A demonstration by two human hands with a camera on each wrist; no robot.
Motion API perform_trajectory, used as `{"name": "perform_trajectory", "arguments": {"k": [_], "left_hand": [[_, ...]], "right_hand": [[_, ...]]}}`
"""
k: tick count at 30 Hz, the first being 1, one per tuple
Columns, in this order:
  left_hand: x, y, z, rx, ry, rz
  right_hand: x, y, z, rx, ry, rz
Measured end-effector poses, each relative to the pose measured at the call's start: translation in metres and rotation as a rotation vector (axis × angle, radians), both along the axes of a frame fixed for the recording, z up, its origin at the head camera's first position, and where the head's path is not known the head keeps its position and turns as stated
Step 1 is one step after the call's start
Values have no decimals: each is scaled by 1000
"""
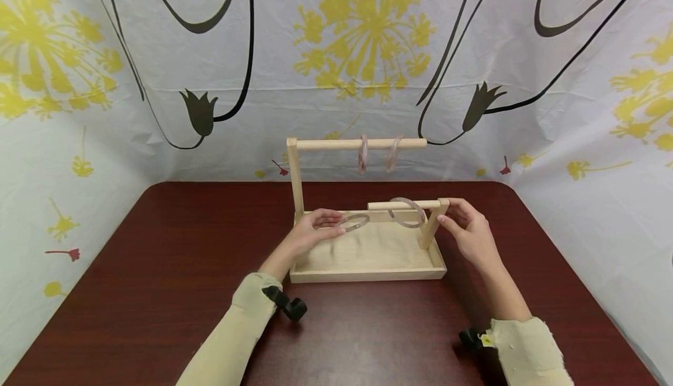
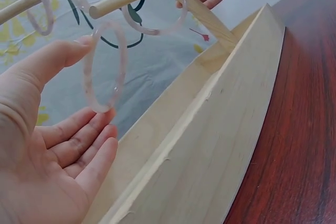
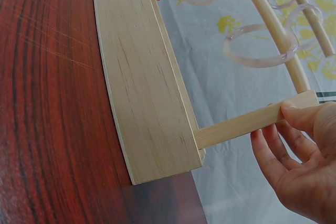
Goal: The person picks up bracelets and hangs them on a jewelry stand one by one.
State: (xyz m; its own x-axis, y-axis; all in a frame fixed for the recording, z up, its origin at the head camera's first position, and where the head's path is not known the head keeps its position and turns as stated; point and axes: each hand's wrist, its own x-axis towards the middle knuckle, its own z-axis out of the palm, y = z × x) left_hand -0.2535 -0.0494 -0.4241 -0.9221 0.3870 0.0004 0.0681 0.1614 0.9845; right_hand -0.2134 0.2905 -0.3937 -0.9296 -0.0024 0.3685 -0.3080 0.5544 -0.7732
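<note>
My left hand (image 1: 314, 233) pinches a pale pinkish bangle (image 2: 88, 77) between thumb and fingertips, just left of the lower rod's free end. Another bangle (image 1: 407, 213) hangs on that lower rod (image 1: 378, 205) of the wooden stand. My right hand (image 1: 472, 235) grips the top of the short post (image 3: 241, 125), thumb on one side and fingers on the other. Higher up, two more bangles (image 1: 363, 154) hang from the long upper rod (image 1: 326, 144). Below both rods lies the stand's shallow wooden tray (image 1: 368, 276).
The stand sits on a dark reddish-brown table (image 1: 158, 292). Its tall post (image 1: 296, 178) rises at the tray's left end. Behind the table hangs a white cloth (image 1: 273, 59) printed with yellow flowers and dark stems. A black wrist camera (image 1: 288, 304) is strapped to the left sleeve.
</note>
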Motion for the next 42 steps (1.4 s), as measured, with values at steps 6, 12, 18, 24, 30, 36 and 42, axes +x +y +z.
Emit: {"name": "perform_trajectory", "arguments": {"k": [6, 12, 18, 24, 30, 36, 42], "left_hand": [[-2, -2, -2, 32, -3, -5], [-3, -5, -2, 77, 17, -18], [-3, -3, 1, 147, 1, -10], [-3, 2, 4, 233, -64, -9], [-4, 7, 5, 286, -69, -23], [-3, 14, 5, 255, -12, -38], [-3, 22, 6, 209, 26, -46]], "right_hand": [[0, 0, 0, -8, 2, 1], [-1, 0, -1, -15, 4, 2], [-1, 1, -2, -17, 11, 3], [-2, 1, -2, -1, 4, -6], [-2, 2, -3, -3, 8, -4], [-2, 2, -3, -1, 10, 0], [-2, 2, -3, -10, 6, 0]]}}
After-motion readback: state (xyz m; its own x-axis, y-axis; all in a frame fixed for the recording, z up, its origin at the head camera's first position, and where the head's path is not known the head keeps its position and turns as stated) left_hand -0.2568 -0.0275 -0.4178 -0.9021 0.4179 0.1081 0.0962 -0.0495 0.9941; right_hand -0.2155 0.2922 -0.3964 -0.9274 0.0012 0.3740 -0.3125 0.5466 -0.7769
